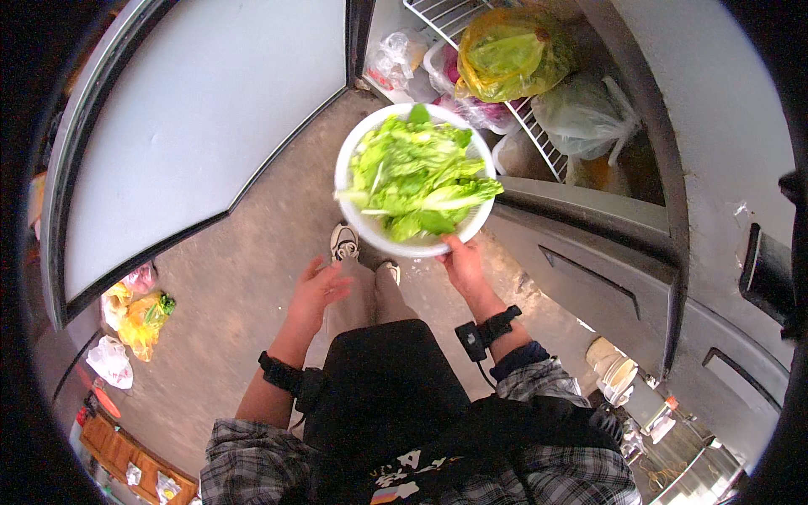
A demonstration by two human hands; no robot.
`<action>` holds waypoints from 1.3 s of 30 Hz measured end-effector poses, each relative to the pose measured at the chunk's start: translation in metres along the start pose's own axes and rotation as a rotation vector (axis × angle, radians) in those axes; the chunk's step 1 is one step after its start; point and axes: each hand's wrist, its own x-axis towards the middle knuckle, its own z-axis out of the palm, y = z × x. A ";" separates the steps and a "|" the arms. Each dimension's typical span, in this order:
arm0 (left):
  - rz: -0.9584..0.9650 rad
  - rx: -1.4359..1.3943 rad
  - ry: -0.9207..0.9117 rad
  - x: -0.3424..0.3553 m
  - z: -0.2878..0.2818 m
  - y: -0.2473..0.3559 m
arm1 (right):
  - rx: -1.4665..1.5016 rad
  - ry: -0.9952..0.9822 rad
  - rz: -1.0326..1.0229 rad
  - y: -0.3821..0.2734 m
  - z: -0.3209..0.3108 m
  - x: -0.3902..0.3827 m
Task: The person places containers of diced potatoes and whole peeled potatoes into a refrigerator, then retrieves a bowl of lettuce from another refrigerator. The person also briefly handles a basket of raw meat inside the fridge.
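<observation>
A white round basket full of torn green lettuce leaves is held out in front of me. My right hand grips its near right rim, with the thumb over the edge. One long leaf hangs over the basket's right side. My left hand is off the basket, to its lower left, with fingers apart and nothing in them. Beyond the basket stands an open fridge with a wire shelf. On that shelf lies a yellow bag of green vegetables.
The fridge door stands wide at the left. Clear plastic bags and containers crowd the fridge. Grey drawers run along the right. Yellow and white bags lie on the floor at left. Stacked buckets stand at lower right.
</observation>
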 end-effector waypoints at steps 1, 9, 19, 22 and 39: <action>0.003 0.007 0.032 -0.001 -0.004 -0.004 | -0.039 -0.012 0.020 0.005 -0.002 -0.010; -0.091 -0.106 -0.012 -0.047 -0.064 -0.035 | -0.367 -0.295 0.204 0.044 0.017 -0.102; 0.024 -0.132 0.024 -0.106 -0.078 -0.047 | -0.430 -0.354 0.234 0.010 0.028 -0.156; 0.112 -0.105 0.069 -0.126 -0.061 -0.030 | -0.526 -0.363 0.159 -0.033 0.026 -0.176; 0.557 -0.058 0.003 -0.262 0.035 0.061 | -1.570 -0.529 -1.539 -0.228 0.136 -0.304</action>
